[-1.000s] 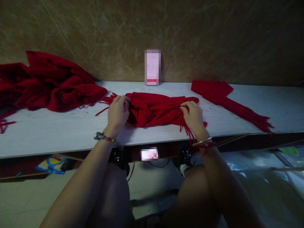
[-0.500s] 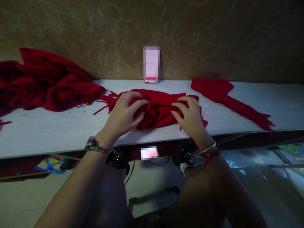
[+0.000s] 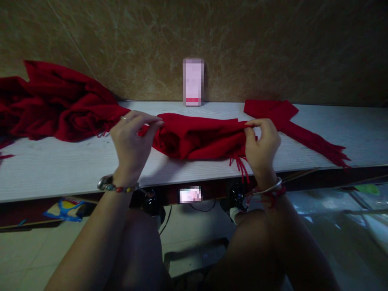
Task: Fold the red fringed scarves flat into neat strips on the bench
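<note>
A bunched red scarf [image 3: 203, 139] with fringed ends lies across the white wood-grain surface in front of me. My left hand [image 3: 131, 139] pinches its left end between thumb and fingers, covering most of the fringe there. At the right end, my right hand [image 3: 262, 141] pinches the upper corner of the cloth. Fringe strands hang down beside my right hand toward the front edge. The middle of the scarf is creased, with dark folds at its left part.
A heap of red fringed cloth [image 3: 69, 105] lies at the left. A folded red scarf [image 3: 273, 111] lies at the right. A blurred-out pink phone-shaped object [image 3: 193, 81] leans on the brown marbled wall [image 3: 121, 40]. Below the board's edge sits a blue-and-yellow packet [image 3: 65, 210].
My hands have moved apart from the middle of the scarf to its two ends and closed there. The scarf looks more stretched out, and fringe at its right now hangs forward.
</note>
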The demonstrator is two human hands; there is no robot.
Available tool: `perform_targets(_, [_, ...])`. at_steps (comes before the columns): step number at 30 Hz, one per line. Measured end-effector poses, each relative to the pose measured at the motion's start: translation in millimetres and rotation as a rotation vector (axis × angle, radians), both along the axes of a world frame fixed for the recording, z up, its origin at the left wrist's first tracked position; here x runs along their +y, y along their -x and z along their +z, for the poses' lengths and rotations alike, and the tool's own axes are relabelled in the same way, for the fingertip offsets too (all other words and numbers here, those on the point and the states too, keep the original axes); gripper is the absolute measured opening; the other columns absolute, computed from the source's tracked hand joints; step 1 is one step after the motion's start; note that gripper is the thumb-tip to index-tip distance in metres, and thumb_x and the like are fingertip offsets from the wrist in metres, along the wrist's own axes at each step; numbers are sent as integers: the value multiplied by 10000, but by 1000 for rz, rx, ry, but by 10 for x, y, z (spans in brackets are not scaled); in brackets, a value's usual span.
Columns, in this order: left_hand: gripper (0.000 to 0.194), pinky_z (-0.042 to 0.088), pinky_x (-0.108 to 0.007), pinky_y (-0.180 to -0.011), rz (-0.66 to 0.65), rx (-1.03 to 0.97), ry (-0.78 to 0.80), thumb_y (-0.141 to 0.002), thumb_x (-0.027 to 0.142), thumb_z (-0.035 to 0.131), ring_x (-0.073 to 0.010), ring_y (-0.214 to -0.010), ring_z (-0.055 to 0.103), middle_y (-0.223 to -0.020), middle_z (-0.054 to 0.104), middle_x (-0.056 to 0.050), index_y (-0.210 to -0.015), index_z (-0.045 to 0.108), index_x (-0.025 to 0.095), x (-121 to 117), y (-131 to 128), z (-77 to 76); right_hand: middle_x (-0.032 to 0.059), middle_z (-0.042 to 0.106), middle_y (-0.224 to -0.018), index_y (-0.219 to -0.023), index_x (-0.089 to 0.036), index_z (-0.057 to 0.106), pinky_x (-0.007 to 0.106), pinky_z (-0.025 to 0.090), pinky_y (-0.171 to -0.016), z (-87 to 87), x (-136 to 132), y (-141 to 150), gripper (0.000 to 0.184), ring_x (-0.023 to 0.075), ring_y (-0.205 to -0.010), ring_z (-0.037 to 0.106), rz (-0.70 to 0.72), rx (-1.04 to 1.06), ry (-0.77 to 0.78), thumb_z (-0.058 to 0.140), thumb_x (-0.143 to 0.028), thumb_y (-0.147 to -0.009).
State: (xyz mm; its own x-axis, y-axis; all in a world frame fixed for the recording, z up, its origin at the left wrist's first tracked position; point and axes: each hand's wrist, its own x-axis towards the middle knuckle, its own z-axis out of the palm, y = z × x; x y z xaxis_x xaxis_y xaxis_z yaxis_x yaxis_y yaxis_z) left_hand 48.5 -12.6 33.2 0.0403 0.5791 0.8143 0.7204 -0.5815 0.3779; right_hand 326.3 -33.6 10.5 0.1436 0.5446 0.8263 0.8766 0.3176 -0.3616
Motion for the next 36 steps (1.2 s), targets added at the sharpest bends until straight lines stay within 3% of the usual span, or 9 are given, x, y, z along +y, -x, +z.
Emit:
perform_targets(4, [184,492,-343,-685,67,-152,-21,-873,365,549,-153,-762,582,-824,637,2,-855,633,202,-37,67,45,40,582,-812,-849,-221,552,396,461,-744,20,19,-130,126,203,-784,563,-73,49,-102,430,-195,-849])
perform_targets(8, [252,474,-295,-650,-209,192,53,-906,363,472,-134,-701,567,-742,601,-6,-793,600,177,-84,-178,7,33,598,-782,-800,-218,557,370,460,-727,-13,60,-93,108,196,-761,571,-5,36,6,468,-157,-806])
perform_targets(10, [239,480,-284,-677,-327,351,111,-891,387,493,-147,-764,583,-831,620,-22,-918,602,176,-109,-353,-39,32,603,-765,-766,-221,559,368,454,-729,-32,66,-20,111,202,-757,570,26,-16,75,489,-136,-777])
perform_targets(14, [328,478,-274,-696,-352,549,195,-820,355,603,-184,-898,580,-1025,609,-56,-1105,557,199,-131,-595,-143,28,614,-758,-738,-231,564,360,446,-719,-51,63,83,140,206,-749,571,56,-81,148,488,-115,-755])
perform_targets(18, [295,466,-272,-714,-349,680,184,-823,188,569,-183,-895,574,-982,621,-53,-1118,563,198,-125,-660,-202,28,618,-746,-741,-229,575,350,449,-708,-54,63,65,131,201,-729,574,49,-82,132,496,-127,-763])
perform_targets(24, [339,453,-295,-729,-461,676,84,-852,388,555,-197,-905,556,-1009,600,-81,-1111,578,170,-161,-689,-197,22,630,-742,-745,-222,585,326,457,-687,-66,66,17,135,186,-713,582,35,-97,99,501,-120,-770])
perform_targets(28, [157,411,-281,-656,-388,727,52,-880,235,501,-175,-823,537,-928,609,-54,-952,631,183,-205,-773,-199,14,626,-721,-740,-224,583,320,459,-681,-64,58,15,128,182,-703,578,43,-97,90,511,-124,-773])
perform_targets(33, [224,379,-272,-623,-347,698,22,-888,148,403,-160,-792,515,-926,594,-37,-851,621,183,-199,-823,-227,16,614,-720,-741,-227,570,334,457,-689,-81,56,-26,110,191,-712,572,53,-92,104,523,-134,-775])
perform_targets(36, [214,391,-279,-627,-297,552,15,-880,136,390,-162,-795,513,-913,576,-31,-837,592,190,-136,-735,-209,24,598,-730,-745,-223,554,349,455,-705,-97,63,-96,112,200,-730,566,23,-63,81,510,-125,-773])
